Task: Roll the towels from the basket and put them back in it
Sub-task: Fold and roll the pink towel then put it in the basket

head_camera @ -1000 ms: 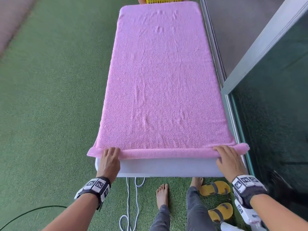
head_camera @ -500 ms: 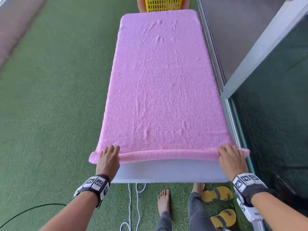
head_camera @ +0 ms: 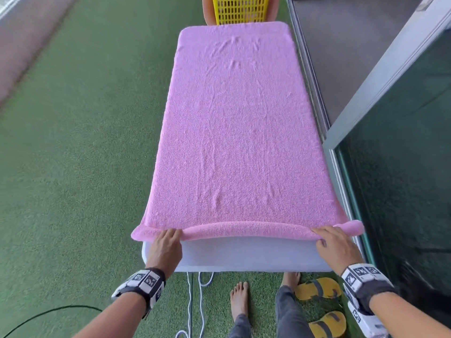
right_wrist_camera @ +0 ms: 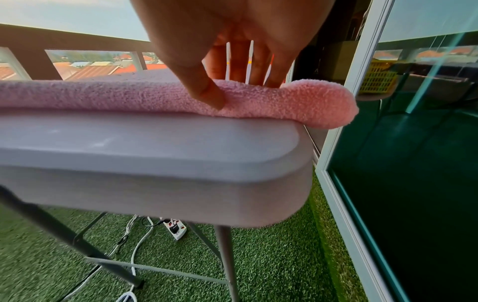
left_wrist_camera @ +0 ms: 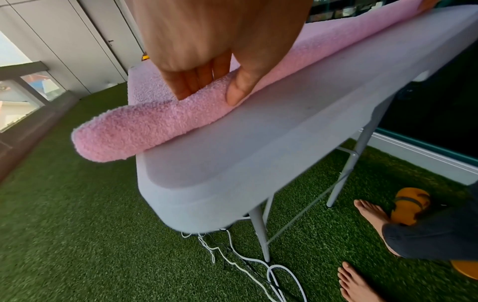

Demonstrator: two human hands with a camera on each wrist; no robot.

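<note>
A pink towel [head_camera: 234, 132] lies spread flat along a white folding table [head_camera: 244, 254]. Its near edge is turned into a thin roll [head_camera: 244, 230] that overhangs both table sides. My left hand [head_camera: 168, 242] grips the roll near its left end, fingers over the top and thumb on the near side [left_wrist_camera: 207, 92]. My right hand [head_camera: 334, 242] grips it near the right end in the same way [right_wrist_camera: 240, 90]. The yellow basket [head_camera: 240, 9] stands beyond the table's far end, partly cut off by the frame.
A glass door and its metal frame [head_camera: 402, 167] run close along the table's right side. White cables [head_camera: 195, 301] and a power strip [right_wrist_camera: 177, 229] lie on the green turf under the table. My bare feet and yellow sandals [head_camera: 317, 289] are below the near edge.
Both hands have pushed the rolled edge away from me. The roll is thicker and more bare table shows at the near end.
</note>
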